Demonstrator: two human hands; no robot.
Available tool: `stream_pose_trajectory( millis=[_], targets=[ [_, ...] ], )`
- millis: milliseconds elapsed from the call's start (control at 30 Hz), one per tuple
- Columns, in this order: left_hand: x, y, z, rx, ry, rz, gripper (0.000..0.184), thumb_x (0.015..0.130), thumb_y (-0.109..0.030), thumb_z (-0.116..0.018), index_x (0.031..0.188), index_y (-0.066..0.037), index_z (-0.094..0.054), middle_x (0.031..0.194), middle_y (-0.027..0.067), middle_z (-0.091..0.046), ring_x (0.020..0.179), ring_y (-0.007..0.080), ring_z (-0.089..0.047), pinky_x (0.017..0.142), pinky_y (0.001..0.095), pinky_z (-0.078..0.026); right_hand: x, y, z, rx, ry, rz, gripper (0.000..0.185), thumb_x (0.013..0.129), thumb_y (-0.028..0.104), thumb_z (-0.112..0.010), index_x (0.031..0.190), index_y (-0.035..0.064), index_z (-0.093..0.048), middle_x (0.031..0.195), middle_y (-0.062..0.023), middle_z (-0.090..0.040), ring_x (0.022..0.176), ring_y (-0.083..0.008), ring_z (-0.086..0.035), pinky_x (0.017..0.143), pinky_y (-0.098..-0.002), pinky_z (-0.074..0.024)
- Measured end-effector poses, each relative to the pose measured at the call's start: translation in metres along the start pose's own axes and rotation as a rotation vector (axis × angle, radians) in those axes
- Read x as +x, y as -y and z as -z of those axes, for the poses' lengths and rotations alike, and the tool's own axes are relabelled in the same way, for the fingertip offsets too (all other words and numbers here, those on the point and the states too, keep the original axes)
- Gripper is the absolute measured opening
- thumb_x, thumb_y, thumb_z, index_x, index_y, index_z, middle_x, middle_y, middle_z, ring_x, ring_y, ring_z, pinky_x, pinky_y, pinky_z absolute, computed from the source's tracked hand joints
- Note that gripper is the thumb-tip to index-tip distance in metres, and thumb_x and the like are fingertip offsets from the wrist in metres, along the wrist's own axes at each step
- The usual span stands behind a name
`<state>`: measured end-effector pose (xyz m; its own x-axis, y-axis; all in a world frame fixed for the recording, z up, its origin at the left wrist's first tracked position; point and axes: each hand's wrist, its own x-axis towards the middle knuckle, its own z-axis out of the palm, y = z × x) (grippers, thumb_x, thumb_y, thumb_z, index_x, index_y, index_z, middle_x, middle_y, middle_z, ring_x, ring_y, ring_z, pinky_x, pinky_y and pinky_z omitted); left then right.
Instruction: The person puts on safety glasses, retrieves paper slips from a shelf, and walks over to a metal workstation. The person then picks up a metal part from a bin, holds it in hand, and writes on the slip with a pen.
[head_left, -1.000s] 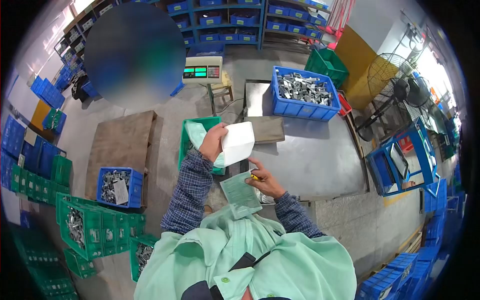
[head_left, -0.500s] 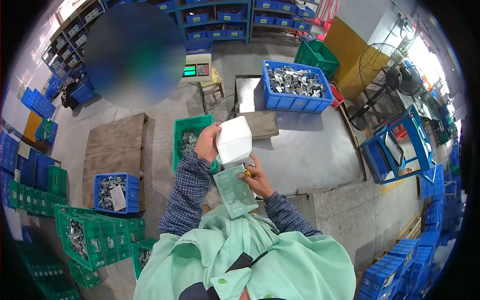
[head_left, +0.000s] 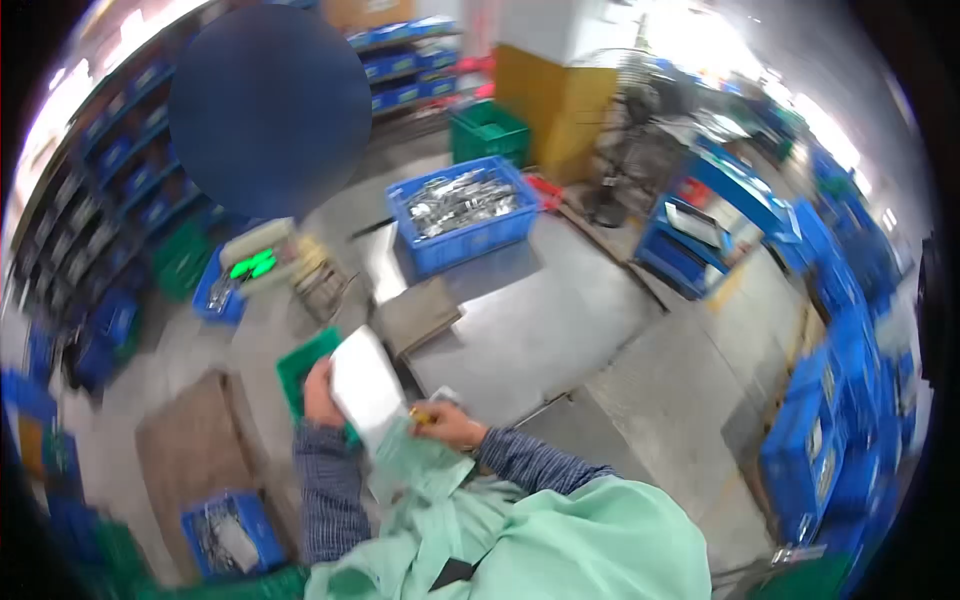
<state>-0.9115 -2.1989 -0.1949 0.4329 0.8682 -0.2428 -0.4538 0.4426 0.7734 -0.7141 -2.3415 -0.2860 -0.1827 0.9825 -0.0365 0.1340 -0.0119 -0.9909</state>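
My left hand [head_left: 319,396] is closed on the left edge of a white block that looks like a paper pad [head_left: 364,381]. Below the pad hangs a pale green printed sheet [head_left: 430,462]; whether the two are joined I cannot tell. My right hand [head_left: 455,428] is closed around a small yellow object [head_left: 421,414], perhaps a pen, beside the sheet's upper right edge. Motion blur hides its exact kind. Behind my left hand stands a green crate [head_left: 296,372], partly covered by the hand and pad.
A blue crate of metal parts [head_left: 462,206] stands on a metal-topped surface [head_left: 560,300], near a flat brownish block [head_left: 418,314]. Left of it is a scale with a green display [head_left: 258,258]. Another blue crate [head_left: 270,540] sits by a wooden board [head_left: 190,450]. Blue crates [head_left: 800,440] line the right.
My view has swung to the right and blurred, so the surroundings sit further left. Both hands keep their holds, with the pad now tilted and the yellow object close to its lower edge.
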Motion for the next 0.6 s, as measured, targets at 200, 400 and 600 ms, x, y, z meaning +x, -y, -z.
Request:
stream_pose_trajectory(
  millis=[200, 400, 600],
  targets=[
    [0.003, 0.068, 0.077, -0.159, 0.134, 0.281, 0.048, 0.101, -0.035, -0.036, 0.129, 0.000, -0.056, 0.124, 0.0154, -0.065, 0.112, 0.0321, -0.064, 0.098, 0.0472, -0.050, -0.020, -0.008, -0.019, 0.069, -0.102, -0.012, 0.029, 0.093, 0.032, -0.067, 0.096, 0.0034, -0.061, 0.082, -0.0028, -0.054, 0.083, -0.0121, -0.051, 0.077, -0.0325, -0.0437],
    [-0.051, 0.129, 0.099, -0.067, -0.003, 0.054, 0.047, 0.094, -0.021, -0.057, 0.136, -0.002, -0.051, 0.128, 0.0152, -0.063, 0.113, 0.0277, -0.063, 0.097, 0.0406, -0.050, -0.042, -0.021, -0.027, -0.004, -0.226, -0.154, 0.042, 0.092, 0.043, -0.066, 0.099, 0.0020, -0.062, 0.082, -0.0038, -0.057, 0.079, -0.0140, -0.051, 0.072, -0.0347, -0.0429],
    [-0.031, 0.154, 0.099, 0.185, 0.098, 0.171, 0.046, 0.092, -0.020, -0.059, 0.134, -0.003, -0.052, 0.124, 0.0134, -0.063, 0.108, 0.0251, -0.062, 0.093, 0.0391, -0.050, -0.059, -0.010, -0.051, 0.127, -0.443, -0.385, 0.052, 0.090, 0.050, -0.066, 0.109, 0.0013, -0.067, 0.093, -0.0047, -0.065, 0.086, -0.0134, -0.057, 0.076, -0.0323, -0.0472]
  ],
)
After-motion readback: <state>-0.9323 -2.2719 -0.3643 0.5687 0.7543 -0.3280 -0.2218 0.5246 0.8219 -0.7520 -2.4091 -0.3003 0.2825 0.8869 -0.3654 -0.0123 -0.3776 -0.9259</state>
